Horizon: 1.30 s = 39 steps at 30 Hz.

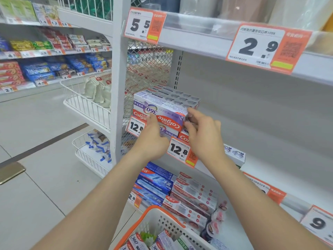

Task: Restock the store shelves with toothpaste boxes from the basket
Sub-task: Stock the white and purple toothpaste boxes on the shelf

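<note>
While both hands meet at the middle shelf (266,165), left hand (153,136) holds the front of the top toothpaste box (167,110); right hand (203,136) pinches its right end. Box upside down atop stack (169,132). Orange-rimmed basket (162,224) near, more boxes (137,240) inside.

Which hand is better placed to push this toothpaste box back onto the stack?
The left hand, probably: it rests on the front face of the toothpaste box, while the right hand pinches its end.
</note>
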### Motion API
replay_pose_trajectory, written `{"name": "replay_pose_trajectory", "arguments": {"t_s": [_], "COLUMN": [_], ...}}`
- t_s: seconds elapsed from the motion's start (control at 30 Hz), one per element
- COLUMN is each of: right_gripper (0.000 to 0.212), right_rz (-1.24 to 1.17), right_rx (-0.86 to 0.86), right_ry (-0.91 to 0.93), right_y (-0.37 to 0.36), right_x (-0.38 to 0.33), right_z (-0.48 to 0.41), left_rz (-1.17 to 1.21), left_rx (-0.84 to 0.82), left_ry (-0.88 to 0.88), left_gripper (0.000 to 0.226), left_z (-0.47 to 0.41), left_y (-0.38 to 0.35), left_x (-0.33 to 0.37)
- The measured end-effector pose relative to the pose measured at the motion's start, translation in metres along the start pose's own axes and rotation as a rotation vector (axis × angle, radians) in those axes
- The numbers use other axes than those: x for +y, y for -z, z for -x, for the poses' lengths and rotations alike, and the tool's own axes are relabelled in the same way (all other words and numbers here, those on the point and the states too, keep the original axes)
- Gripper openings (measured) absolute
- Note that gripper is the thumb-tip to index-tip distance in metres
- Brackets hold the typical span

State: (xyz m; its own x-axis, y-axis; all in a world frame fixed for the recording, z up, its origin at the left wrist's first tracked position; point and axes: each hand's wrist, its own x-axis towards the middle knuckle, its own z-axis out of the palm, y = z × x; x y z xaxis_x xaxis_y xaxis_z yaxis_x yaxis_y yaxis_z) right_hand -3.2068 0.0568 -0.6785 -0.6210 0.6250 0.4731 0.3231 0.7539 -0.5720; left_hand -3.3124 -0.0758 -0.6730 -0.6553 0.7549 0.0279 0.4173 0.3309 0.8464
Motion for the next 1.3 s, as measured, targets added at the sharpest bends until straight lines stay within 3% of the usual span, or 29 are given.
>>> {"name": "replay_pose_trajectory", "arguments": {"t_s": [0.1,0.4,0.6,0.97,1.03,1.13,1.23,1.3], "right_gripper": [0.015,0.035,0.066,0.064,0.057,0.044,0.045,0.05], "right_rz": [0.018,0.039,0.205,0.394,0.401,0.266,-0.068,-0.143], "right_rx": [0.015,0.038,0.056,0.146,0.142,0.066,0.077,0.153], "right_ry": [0.01,0.024,0.038,0.146,0.197,0.295,0.35,0.418], "right_y": [0.003,0.008,-0.003,-0.006,-0.002,0.003,0.016,0.027], "right_x": [-0.003,-0.01,-0.014,-0.015,-0.019,-0.028,-0.047,-0.067], "right_z": [0.0,0.0,0.001,0.0,0.0,0.002,0.009,0.014], "left_rz": [-0.003,0.038,0.006,-0.035,-0.016,-0.051,-0.209,-0.314], "left_rx": [-0.004,0.032,-0.045,0.007,0.075,0.326,0.614,0.673], "left_ry": [0.023,0.037,0.031,-0.129,-0.151,-0.226,-0.395,-0.487], "left_gripper": [0.073,0.05,0.087,0.073,0.068,0.043,0.047,0.051], "left_z": [-0.001,-0.001,0.008,0.017,0.016,0.015,0.017,0.019], "left_y": [0.001,-0.008,-0.008,-0.002,-0.001,0.002,0.013,0.024], "left_x": [0.0,-0.002,0.002,0.0,-0.006,-0.01,-0.009,-0.008]}}
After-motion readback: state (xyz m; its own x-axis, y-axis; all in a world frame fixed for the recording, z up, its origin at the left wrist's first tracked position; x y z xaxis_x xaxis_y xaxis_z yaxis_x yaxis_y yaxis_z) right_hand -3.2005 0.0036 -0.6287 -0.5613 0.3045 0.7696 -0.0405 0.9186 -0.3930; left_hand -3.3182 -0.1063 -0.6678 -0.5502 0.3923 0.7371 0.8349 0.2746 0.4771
